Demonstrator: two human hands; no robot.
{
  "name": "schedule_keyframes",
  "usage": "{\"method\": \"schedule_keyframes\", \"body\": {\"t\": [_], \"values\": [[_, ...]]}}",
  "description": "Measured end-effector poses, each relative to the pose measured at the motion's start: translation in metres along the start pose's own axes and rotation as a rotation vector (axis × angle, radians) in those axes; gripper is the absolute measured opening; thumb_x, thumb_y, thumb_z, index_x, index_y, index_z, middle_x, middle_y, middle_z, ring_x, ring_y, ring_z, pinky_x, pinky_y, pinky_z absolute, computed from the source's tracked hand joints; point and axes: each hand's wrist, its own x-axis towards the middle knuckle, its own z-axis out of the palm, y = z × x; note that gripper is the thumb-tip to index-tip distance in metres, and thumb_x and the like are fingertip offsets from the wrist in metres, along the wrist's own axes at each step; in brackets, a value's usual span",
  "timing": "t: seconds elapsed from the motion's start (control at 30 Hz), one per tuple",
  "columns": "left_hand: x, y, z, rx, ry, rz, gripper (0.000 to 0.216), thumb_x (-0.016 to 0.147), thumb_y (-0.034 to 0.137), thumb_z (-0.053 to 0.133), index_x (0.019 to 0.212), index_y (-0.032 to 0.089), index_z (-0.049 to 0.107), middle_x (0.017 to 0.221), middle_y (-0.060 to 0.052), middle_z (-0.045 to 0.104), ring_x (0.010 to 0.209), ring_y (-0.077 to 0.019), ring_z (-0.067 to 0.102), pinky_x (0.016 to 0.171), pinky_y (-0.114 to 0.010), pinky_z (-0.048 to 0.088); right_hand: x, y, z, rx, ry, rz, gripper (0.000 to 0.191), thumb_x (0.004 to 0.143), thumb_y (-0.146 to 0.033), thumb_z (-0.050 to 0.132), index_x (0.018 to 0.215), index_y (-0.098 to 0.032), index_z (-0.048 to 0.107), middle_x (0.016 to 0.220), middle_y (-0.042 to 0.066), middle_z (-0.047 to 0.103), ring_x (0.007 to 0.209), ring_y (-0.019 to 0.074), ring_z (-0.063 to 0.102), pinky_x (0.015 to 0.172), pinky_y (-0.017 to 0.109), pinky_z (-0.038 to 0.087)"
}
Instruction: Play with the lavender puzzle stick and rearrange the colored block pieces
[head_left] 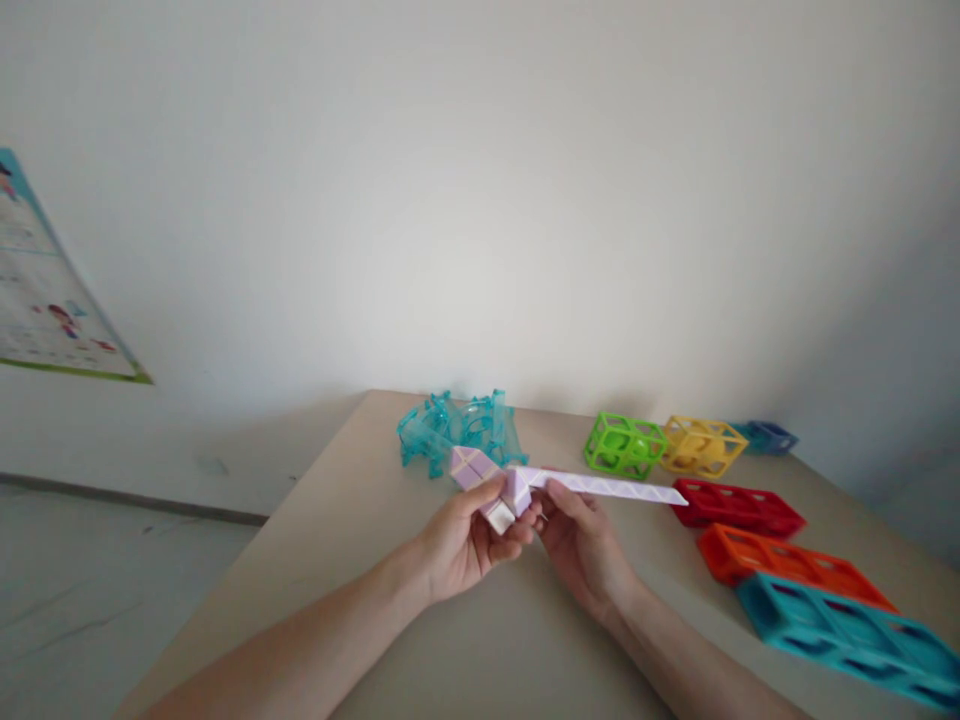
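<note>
I hold a pink-and-white snake twist puzzle above a beige table. My left hand is closed round its folded left end, thumb on top. My right hand pinches the puzzle just right of the fold. From there a long straight section runs out to the right, ending above a red block. Both hands are close together, almost touching.
A heap of clear teal plastic pieces lies behind my hands. Open-frame blocks stand to the right: green, yellow, dark blue, red, orange, teal. A poster hangs on the left wall.
</note>
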Motion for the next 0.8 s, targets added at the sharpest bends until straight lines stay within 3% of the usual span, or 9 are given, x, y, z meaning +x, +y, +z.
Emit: {"method": "schedule_keyframes", "body": {"t": [0.13, 0.27, 0.47, 0.7, 0.8], "values": [[-0.002, -0.003, 0.002, -0.026, -0.066, 0.047, 0.026, 0.087, 0.025, 0.058, 0.093, 0.001, 0.064, 0.075, -0.01, 0.068, 0.059, -0.0107, 0.066, 0.056, -0.019, 0.057, 0.001, -0.002, 0.001, 0.004, -0.002, -0.001, 0.01, 0.078, -0.025, 0.07, 0.076, -0.017, 0.064, 0.063, -0.002, 0.059, 0.059, 0.0107, 0.054, 0.061, 0.023, 0.044], [0.0, -0.004, 0.004, 0.132, -0.087, 0.204, 0.02, 0.079, 0.022, 0.069, 0.089, 0.005, 0.064, 0.073, -0.007, 0.066, 0.056, -0.0084, 0.06, 0.052, -0.018, 0.057, 0.0, -0.002, 0.001, -0.014, -0.001, 0.004, 0.019, 0.077, -0.026, 0.07, 0.066, -0.018, 0.057, 0.058, -0.003, 0.055, 0.059, 0.0122, 0.053, 0.062, 0.025, 0.045], [0.006, -0.003, -0.001, 0.303, 0.006, 0.356, 0.038, 0.066, 0.029, 0.08, 0.092, 0.015, 0.056, 0.068, 0.001, 0.063, 0.055, -0.0105, 0.059, 0.051, -0.025, 0.057, 0.0, -0.003, -0.001, -0.145, 0.086, -0.081, 0.024, 0.073, -0.029, 0.072, 0.065, -0.019, 0.052, 0.054, -0.005, 0.05, 0.053, 0.0106, 0.045, 0.056, 0.024, 0.04], [0.005, 0.003, -0.008, 0.903, 0.122, 0.627, 0.03, 0.076, 0.036, 0.069, 0.095, 0.019, 0.052, 0.066, 0.004, 0.06, 0.05, -0.0119, 0.057, 0.052, -0.025, 0.049, 0.007, -0.002, -0.011, -0.385, 0.218, -0.158, 0.023, 0.068, -0.03, 0.075, 0.06, -0.017, 0.057, 0.047, -0.003, 0.051, 0.047, 0.0112, 0.042, 0.047, 0.025, 0.03], [0.003, 0.003, -0.011, 1.123, 0.19, 0.796, 0.02, 0.079, 0.032, 0.065, 0.093, 0.021, 0.056, 0.075, 0.0, 0.06, 0.059, -0.0129, 0.058, 0.057, -0.024, 0.046, 0.002, -0.008, -0.006, -0.569, 0.292, -0.212, 0.027, 0.068, -0.031, 0.075, 0.056, -0.018, 0.055, 0.045, -0.003, 0.05, 0.045, 0.0111, 0.041, 0.047, 0.026, 0.029]]}}
